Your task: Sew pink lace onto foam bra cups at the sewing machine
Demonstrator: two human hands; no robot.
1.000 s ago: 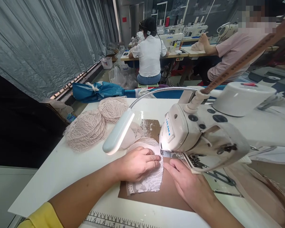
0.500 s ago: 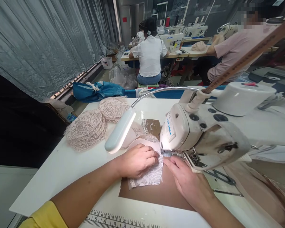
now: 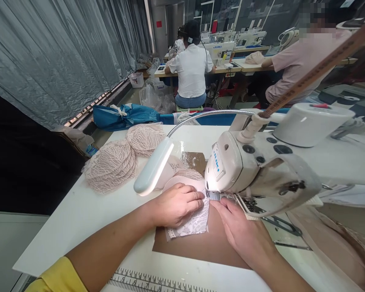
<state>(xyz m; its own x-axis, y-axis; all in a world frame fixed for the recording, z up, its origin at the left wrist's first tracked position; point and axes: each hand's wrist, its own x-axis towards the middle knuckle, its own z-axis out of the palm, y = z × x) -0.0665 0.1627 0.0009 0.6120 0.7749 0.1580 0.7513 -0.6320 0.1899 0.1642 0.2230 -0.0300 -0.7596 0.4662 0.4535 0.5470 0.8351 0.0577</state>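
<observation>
Both palms lie flat mid-frame, gripping nothing: left hand [image 3: 174, 205] presses the lace piece [image 3: 194, 225], right hand [image 3: 243, 233] touches its edge by the sewing machine [image 3: 261, 170]; the lace has fed further in.

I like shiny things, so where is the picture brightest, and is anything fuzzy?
Head view: brightest under the lamp, on the lace piece under the left hand; shiny glare on the brown sheet behind the sewing machine; the top right corner is blurred into blocks.
</observation>
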